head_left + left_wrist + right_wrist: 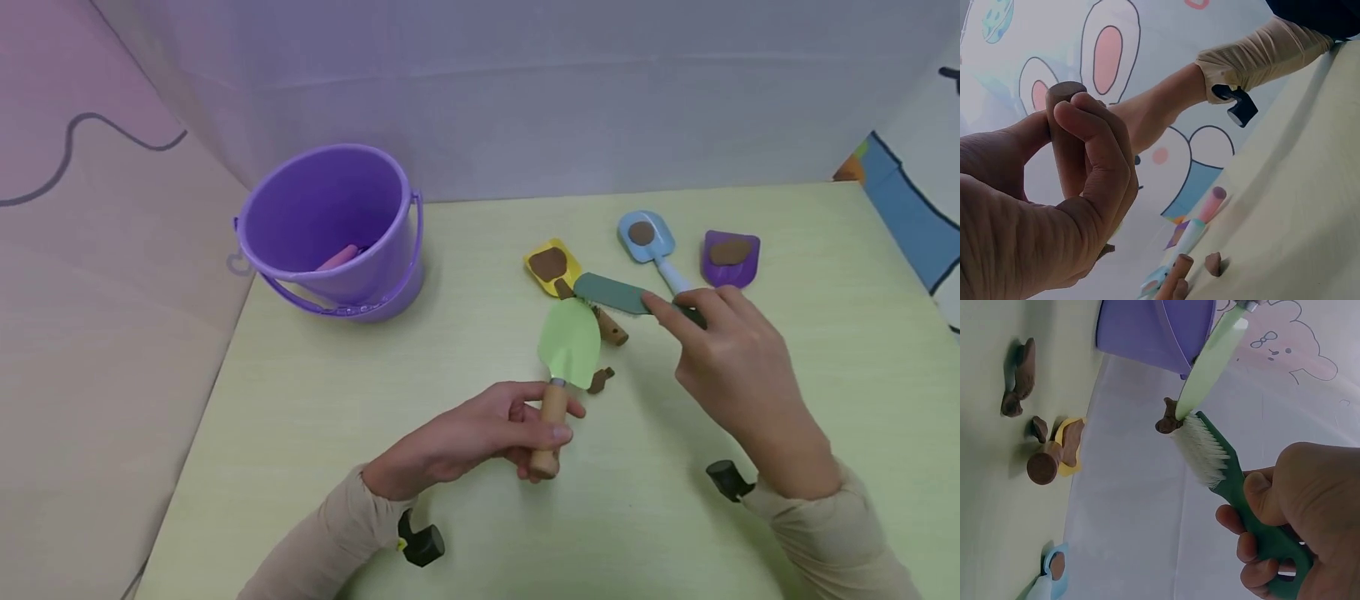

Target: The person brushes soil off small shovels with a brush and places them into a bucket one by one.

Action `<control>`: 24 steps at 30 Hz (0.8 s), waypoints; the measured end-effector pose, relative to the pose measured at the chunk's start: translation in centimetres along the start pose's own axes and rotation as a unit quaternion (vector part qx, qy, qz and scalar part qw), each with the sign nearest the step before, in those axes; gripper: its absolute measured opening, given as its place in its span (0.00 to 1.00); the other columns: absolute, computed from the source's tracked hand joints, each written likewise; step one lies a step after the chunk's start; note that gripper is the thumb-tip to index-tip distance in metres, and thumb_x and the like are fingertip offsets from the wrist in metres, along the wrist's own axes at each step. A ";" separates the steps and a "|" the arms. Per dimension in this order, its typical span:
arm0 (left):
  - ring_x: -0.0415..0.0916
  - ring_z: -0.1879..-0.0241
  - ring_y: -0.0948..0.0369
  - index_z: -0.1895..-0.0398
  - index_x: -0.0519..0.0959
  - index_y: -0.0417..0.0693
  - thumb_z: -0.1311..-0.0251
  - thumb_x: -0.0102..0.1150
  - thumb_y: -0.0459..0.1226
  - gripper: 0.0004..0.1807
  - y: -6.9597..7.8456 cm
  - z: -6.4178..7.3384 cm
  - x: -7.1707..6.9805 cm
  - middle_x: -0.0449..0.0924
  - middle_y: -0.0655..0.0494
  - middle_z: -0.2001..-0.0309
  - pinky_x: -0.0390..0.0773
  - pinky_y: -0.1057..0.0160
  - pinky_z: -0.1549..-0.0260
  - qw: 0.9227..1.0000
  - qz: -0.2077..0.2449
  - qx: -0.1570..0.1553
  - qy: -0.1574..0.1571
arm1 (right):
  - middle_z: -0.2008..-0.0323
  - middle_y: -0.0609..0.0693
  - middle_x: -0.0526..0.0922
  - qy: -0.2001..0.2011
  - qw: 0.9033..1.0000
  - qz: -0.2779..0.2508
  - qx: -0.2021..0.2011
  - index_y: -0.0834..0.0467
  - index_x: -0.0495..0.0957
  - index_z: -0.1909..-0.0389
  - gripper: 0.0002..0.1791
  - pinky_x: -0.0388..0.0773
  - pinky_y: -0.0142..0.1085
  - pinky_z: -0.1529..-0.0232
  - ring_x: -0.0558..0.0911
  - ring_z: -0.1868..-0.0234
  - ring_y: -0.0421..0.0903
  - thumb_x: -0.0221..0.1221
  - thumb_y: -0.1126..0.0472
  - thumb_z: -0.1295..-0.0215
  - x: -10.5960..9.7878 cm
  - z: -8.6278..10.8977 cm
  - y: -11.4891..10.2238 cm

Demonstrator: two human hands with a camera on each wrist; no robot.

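My left hand (491, 429) grips the wooden handle (553, 412) of a small trowel with a light green blade (572, 333). My right hand (738, 358) holds a green brush (1250, 519), forefinger along its back in the head view. Its white bristles (1200, 450) meet the trowel's tip in the right wrist view. A brown, clay-like lump (1169, 417) sits at that tip, against the bristles. Beyond the blade lies a yellow shovel (573, 268) with a brown patch in its scoop. Another brown lump (600, 381) rests on the table beside the blade.
A purple bucket (352, 300) stands at the back left with something pink (339, 257) inside. At the back right lie a light blue shovel (662, 237) and a purple shovel (729, 277), each with a brown patch. A pale curtain (487, 125) hangs behind the table (300, 467).
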State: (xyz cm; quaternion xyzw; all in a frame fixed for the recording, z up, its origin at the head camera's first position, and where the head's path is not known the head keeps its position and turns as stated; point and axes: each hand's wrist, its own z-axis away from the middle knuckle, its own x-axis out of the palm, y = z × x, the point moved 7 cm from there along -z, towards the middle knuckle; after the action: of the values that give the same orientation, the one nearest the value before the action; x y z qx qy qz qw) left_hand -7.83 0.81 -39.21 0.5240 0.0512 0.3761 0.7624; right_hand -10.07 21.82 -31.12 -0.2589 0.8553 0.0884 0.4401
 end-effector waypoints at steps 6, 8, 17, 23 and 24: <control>0.75 0.72 0.61 0.37 0.76 0.46 0.30 0.62 0.40 0.20 -1.1 0.2 -0.4 0.80 0.55 0.69 0.77 0.66 0.73 0.999 -0.015 -0.010 0.027 | 0.62 0.64 0.85 -0.014 1.000 -0.012 -0.016 0.63 0.86 0.46 0.35 0.79 0.48 0.71 0.79 0.65 0.62 0.60 0.87 0.58 0.9 0.0 -1.0; 0.74 0.73 0.62 0.38 0.76 0.44 0.30 0.63 0.40 0.20 -1.3 0.3 -0.6 0.79 0.56 0.69 0.76 0.66 0.74 0.999 -0.017 -0.010 0.036 | 0.62 0.63 0.85 -0.022 0.999 -0.018 -0.016 0.62 0.86 0.46 0.36 0.80 0.47 0.71 0.80 0.64 0.61 0.60 0.87 0.60 1.1 0.1 -1.2; 0.67 0.78 0.62 0.40 0.72 0.37 0.32 0.64 0.40 0.23 -2.3 0.8 -1.6 0.74 0.58 0.75 0.68 0.67 0.78 0.998 -0.010 -0.009 0.065 | 0.62 0.60 0.85 -0.045 0.998 -0.053 0.005 0.60 0.87 0.48 0.34 0.80 0.47 0.68 0.82 0.62 0.58 0.60 0.87 0.59 1.3 0.4 -1.3; 0.64 0.80 0.64 0.40 0.73 0.35 0.33 0.65 0.40 0.24 -2.4 0.9 -2.2 0.71 0.60 0.79 0.65 0.67 0.79 0.996 -0.010 -0.001 0.094 | 0.62 0.58 0.84 -0.048 0.996 -0.069 0.006 0.59 0.87 0.48 0.34 0.78 0.45 0.69 0.82 0.62 0.57 0.58 0.86 0.58 1.2 0.7 -1.2; 0.63 0.81 0.64 0.40 0.73 0.35 0.32 0.65 0.40 0.24 -2.4 1.0 -2.3 0.71 0.60 0.80 0.65 0.67 0.79 0.995 -0.011 0.000 0.098 | 0.62 0.58 0.84 -0.048 0.996 -0.070 0.006 0.59 0.87 0.48 0.34 0.78 0.45 0.70 0.82 0.62 0.57 0.58 0.86 0.58 1.2 0.8 -1.2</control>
State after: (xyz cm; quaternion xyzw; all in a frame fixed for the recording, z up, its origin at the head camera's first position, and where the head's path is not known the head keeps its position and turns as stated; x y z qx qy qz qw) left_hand -7.75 -1.73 -41.49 0.4838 0.1313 0.4172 0.7580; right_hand -9.45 20.68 -32.46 -0.3110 0.8131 0.0643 0.4878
